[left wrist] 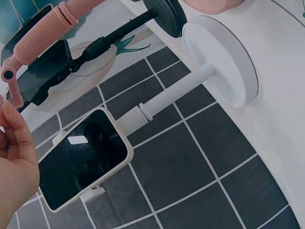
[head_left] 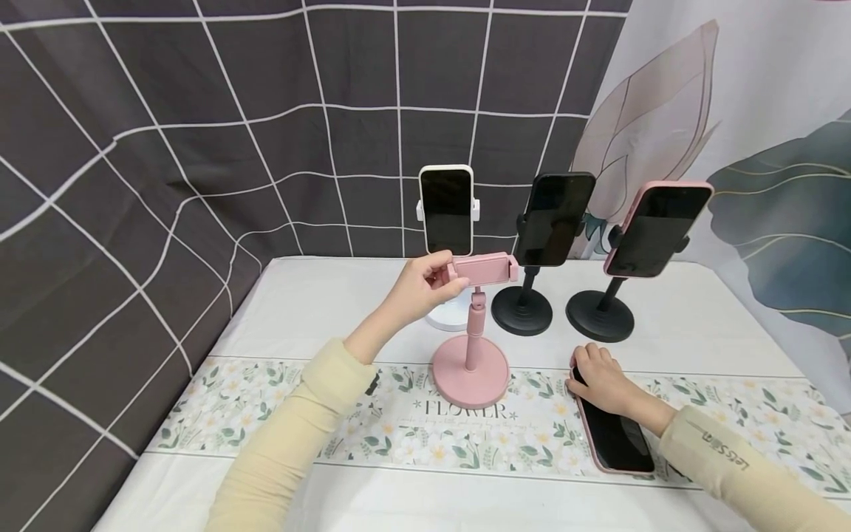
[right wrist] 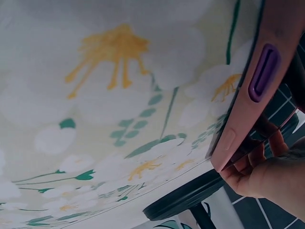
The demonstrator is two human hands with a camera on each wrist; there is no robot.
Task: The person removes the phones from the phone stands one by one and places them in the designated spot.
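Pink stand (head_left: 475, 346): upright on the desk (head_left: 385, 502); likely light and stiff, its clamp (head_left: 487, 270) apt to swivel; steady it by the column (head_left: 475, 325)
Left hand (head_left: 423, 284): pinches the clamp's left end
Pink-edged phone (head_left: 620, 440): over the floral strip (head_left: 412, 443); probably slippery, glass fragile; take its long edges
Right hand (head_left: 603, 380): grips the phone's far end
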